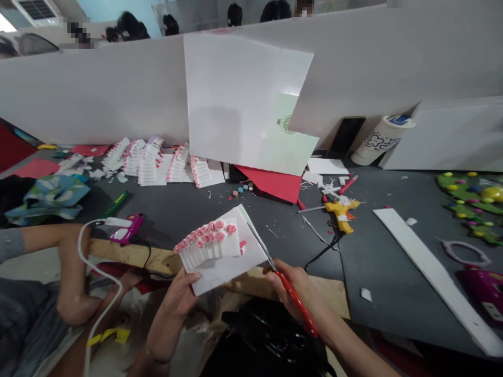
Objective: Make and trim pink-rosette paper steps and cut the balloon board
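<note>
My left hand (181, 293) pinches the lower left edge of a white card (223, 272), tilted above the table edge. On the card sit rows of white paper strips topped with pink rosettes (206, 233). In my right hand (293, 288) is a pair of scissors (293, 296) with red handles. Their blades lie along the card's right edge, and I cannot make out whether they are cutting into it. Beyond the hands, several similar rosette strips (148, 162) rest against the white partition.
A yellow glue gun (341, 213) lies at centre right among paper scraps. A patterned cup (379, 141) and a phone (346, 136) stand behind. A long white strip (432, 272) lies at right. To the left sits another person (70, 272), near a purple socket block (129, 230).
</note>
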Motion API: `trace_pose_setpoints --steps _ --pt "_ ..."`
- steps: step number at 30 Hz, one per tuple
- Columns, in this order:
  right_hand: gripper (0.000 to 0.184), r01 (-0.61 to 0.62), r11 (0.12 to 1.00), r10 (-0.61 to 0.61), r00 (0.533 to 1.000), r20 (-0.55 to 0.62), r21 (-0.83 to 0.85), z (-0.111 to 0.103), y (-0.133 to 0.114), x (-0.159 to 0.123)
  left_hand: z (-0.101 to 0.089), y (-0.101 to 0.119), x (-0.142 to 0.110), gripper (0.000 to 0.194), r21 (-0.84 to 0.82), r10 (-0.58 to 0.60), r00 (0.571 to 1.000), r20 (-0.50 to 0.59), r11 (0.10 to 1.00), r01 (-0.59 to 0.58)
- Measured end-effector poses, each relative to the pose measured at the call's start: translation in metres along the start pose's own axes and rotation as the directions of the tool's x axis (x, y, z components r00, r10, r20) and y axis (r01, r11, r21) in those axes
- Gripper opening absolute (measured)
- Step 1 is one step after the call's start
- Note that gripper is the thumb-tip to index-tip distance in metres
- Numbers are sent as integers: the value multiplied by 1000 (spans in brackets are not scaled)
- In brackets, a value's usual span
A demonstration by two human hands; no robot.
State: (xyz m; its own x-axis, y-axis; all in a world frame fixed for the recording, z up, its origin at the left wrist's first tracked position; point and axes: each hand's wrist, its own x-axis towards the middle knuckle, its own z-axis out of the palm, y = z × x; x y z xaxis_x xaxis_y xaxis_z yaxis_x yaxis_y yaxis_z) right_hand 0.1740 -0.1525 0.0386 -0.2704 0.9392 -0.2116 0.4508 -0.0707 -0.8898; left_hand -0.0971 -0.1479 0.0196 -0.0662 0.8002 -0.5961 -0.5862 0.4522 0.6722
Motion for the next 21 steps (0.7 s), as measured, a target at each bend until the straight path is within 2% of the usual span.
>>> trace_pose_setpoints --steps 6,10,14,18,21 --pt "47 -17 999 17 1000 -5 40 0 2 1 9 2 -11 74 58 -12 1000 -14 998 13" --pt "46 4 996 -13 995 100 94 -10 7 -3 12 2 -9 69 69 -17 1000 -9 997 18" --pt "39 0 994 -21 980 198 109 -23 11 -9 5 -1 2 68 69 -42 998 42 997 39" --pt "36 -42 998 35 987 154 47 -26 8 -5 0 -8 11 63 68 -59 994 93 996 53" --pt "33 -64 997 60 994 88 42 -25 5 1 0 -11 11 68 67 -66 990 129 996 58"
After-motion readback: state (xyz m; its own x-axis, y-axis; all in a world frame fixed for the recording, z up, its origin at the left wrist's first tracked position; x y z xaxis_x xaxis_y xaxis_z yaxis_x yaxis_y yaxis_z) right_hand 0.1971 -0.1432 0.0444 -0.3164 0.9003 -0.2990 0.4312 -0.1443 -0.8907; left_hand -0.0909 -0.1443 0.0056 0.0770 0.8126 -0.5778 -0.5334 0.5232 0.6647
